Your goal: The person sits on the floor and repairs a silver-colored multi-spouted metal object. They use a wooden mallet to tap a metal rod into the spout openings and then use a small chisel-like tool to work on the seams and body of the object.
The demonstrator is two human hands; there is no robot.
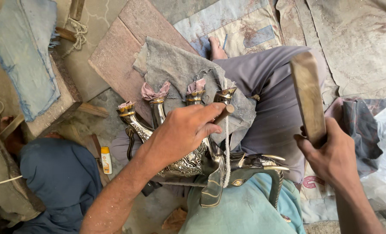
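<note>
Your left hand grips a small wooden stick against the metal animal figure lying on your lap. Your right hand holds a wooden mallet raised beside it.

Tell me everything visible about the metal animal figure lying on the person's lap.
The metal animal figure looks like engraved brass with dark patches. It lies upside down, four legs pointing up, each hoof stuffed or wrapped with pinkish cloth. Its horned head lies toward the right. The left hand presses on its body, holding a small wooden stick. Grey cloth lies behind the legs.
</note>
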